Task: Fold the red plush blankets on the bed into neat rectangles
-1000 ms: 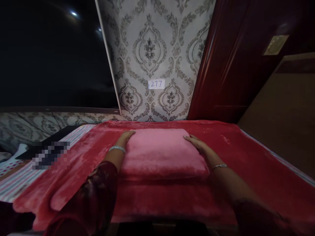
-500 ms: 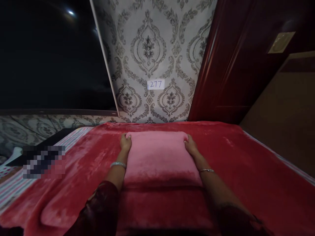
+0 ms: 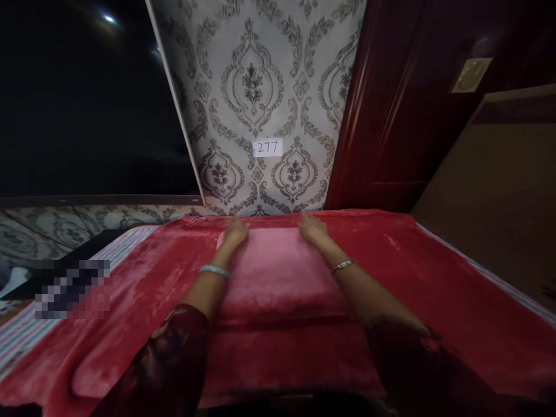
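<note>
Our left hand (image 3: 237, 231) and right hand (image 3: 313, 228) look half open, grip unclear, at the back of the pink blanket fold (image 3: 278, 266). We're probably folding; next needs pinching.

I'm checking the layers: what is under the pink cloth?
Red blanket shows around the pink cloth at its sides and front; whatever lies directly beneath is hidden.

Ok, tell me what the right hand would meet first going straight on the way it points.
Probably the patterned wall, just past the far edge of the red blanket; the right hand might brush that blanket first, since its height above it is unclear.
</note>
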Demonstrator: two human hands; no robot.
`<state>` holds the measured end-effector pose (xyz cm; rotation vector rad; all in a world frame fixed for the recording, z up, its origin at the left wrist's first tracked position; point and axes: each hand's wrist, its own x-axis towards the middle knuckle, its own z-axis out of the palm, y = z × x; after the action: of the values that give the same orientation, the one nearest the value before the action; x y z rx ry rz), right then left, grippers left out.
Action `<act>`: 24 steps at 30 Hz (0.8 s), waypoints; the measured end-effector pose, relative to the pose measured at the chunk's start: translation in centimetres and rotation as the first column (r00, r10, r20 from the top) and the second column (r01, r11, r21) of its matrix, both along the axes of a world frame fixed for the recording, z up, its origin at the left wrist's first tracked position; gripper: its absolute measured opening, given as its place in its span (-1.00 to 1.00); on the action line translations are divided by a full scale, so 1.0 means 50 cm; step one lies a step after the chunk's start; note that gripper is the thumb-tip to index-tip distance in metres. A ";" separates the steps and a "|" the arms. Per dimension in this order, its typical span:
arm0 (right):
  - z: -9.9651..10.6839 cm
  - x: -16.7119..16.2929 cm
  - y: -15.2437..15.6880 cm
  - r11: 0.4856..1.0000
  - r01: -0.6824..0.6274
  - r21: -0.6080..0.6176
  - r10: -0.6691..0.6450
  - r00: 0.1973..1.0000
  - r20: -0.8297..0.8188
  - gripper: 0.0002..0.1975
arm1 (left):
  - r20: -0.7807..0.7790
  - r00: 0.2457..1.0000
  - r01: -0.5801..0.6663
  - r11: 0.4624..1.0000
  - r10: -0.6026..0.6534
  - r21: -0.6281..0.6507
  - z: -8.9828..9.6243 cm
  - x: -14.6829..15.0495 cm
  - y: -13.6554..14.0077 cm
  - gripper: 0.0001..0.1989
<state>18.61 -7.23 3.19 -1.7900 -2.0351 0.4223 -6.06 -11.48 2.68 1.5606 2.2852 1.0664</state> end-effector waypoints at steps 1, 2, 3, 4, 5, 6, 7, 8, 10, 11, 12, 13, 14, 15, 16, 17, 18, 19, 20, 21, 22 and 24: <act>0.001 -0.032 -0.007 0.998 -0.058 0.012 0.058 0.998 0.028 -0.52 | -0.054 0.997 0.044 0.999 -0.046 -0.031 -0.001 0.034 0.007 -0.50; -0.005 -0.059 -0.016 0.994 -0.112 0.020 0.110 0.992 0.055 -0.55 | -0.105 0.990 0.085 0.995 -0.091 -0.054 -0.008 0.065 0.009 -0.49; -0.018 -0.081 -0.028 0.987 -0.159 0.024 0.157 0.984 0.080 -0.56 | -0.150 0.981 0.114 0.991 -0.125 -0.074 -0.020 0.092 0.007 -0.48; -0.035 -0.095 -0.040 0.980 -0.199 0.029 0.195 0.975 0.109 -0.56 | -0.184 0.972 0.133 0.987 -0.148 -0.096 -0.035 0.112 0.000 -0.47; -0.056 -0.102 -0.051 0.974 -0.223 0.041 0.216 0.967 0.139 -0.54 | -0.213 0.963 0.145 0.982 -0.167 -0.117 -0.053 0.126 -0.010 -0.47; -0.077 -0.104 -0.060 0.969 -0.238 0.065 0.224 0.960 0.170 -0.52 | -0.252 0.950 0.151 0.979 -0.182 -0.137 -0.071 0.135 -0.020 -0.47; -0.098 -0.101 -0.066 0.965 -0.243 0.096 0.221 0.955 0.200 -0.50 | -0.305 0.933 0.150 0.976 -0.192 -0.157 -0.088 0.138 -0.031 -0.47; -0.115 -0.097 -0.070 0.962 -0.242 0.124 0.210 0.952 0.222 -0.49 | -0.362 0.910 0.144 0.974 -0.201 -0.177 -0.102 0.138 -0.039 -0.46; -0.140 -0.089 -0.070 0.958 -0.233 0.166 0.189 0.951 0.244 -0.47 | -0.464 0.861 0.123 0.971 -0.208 -0.206 -0.121 0.134 -0.047 -0.44; -0.146 -0.087 -0.067 0.958 -0.228 0.172 0.183 0.953 0.242 -0.47 | -0.495 0.845 0.111 0.971 -0.205 -0.213 -0.127 0.132 -0.047 -0.43; -0.150 -0.087 -0.064 0.959 -0.226 0.173 0.182 0.954 0.238 -0.48 | -0.506 0.839 0.101 0.972 -0.199 -0.214 -0.130 0.131 -0.045 -0.43; -0.152 -0.089 -0.062 0.958 -0.225 0.176 0.182 0.955 0.233 -0.48 | -0.512 0.837 0.093 0.973 -0.192 -0.212 -0.132 0.131 -0.043 -0.42; -0.152 -0.091 -0.060 0.958 -0.226 0.177 0.183 0.956 0.229 -0.48 | -0.517 0.836 0.086 0.974 -0.184 -0.208 -0.133 0.132 -0.040 -0.42; -0.152 -0.093 -0.059 0.958 -0.226 0.179 0.183 0.957 0.226 -0.48 | -0.520 0.835 0.082 0.976 -0.179 -0.203 -0.133 0.133 -0.038 -0.42; -0.151 -0.096 -0.060 0.958 -0.225 0.179 0.183 0.957 0.224 -0.48 | -0.522 0.834 0.080 0.976 -0.177 -0.203 -0.133 0.135 -0.037 -0.42; -0.150 -0.098 -0.061 0.958 -0.223 0.179 0.181 0.958 0.223 -0.48 | -0.524 0.833 0.080 0.976 -0.178 -0.205 -0.133 0.137 -0.037 -0.42; -0.148 -0.099 -0.062 0.959 -0.221 0.178 0.179 0.958 0.224 -0.48 | -0.524 0.832 0.080 0.975 -0.181 -0.209 -0.133 0.138 -0.037 -0.42; -0.145 -0.099 -0.063 0.959 -0.221 0.175 0.180 0.957 0.226 -0.48 | -0.524 0.831 0.082 0.974 -0.185 -0.213 -0.132 0.138 -0.037 -0.42; -0.141 -0.097 -0.063 0.960 -0.228 0.165 0.188 0.955 0.229 -0.48 | -0.523 0.831 0.086 0.972 -0.191 -0.217 -0.130 0.138 -0.038 -0.41; -0.136 -0.092 -0.062 0.959 -0.242 0.149 0.204 0.950 0.235 -0.48 | -0.517 0.832 0.092 0.970 -0.199 -0.226 -0.127 0.136 -0.039 -0.41; -0.131 -0.085 -0.059 0.957 -0.261 0.129 0.225 0.943 0.244 -0.48 | -0.509 0.833 0.102 0.965 -0.215 -0.240 -0.122 0.132 -0.039 -0.40; -0.121 -0.060 -0.048 0.952 -0.291 0.092 0.258 0.928 0.268 -0.47 | -0.501 0.828 0.122 0.953 -0.253 -0.278 -0.108 0.117 -0.041 -0.39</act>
<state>15.60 -9.64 -2.84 -1.5510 -2.4437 0.1360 -0.23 -13.54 -2.75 2.1217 2.3821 0.3070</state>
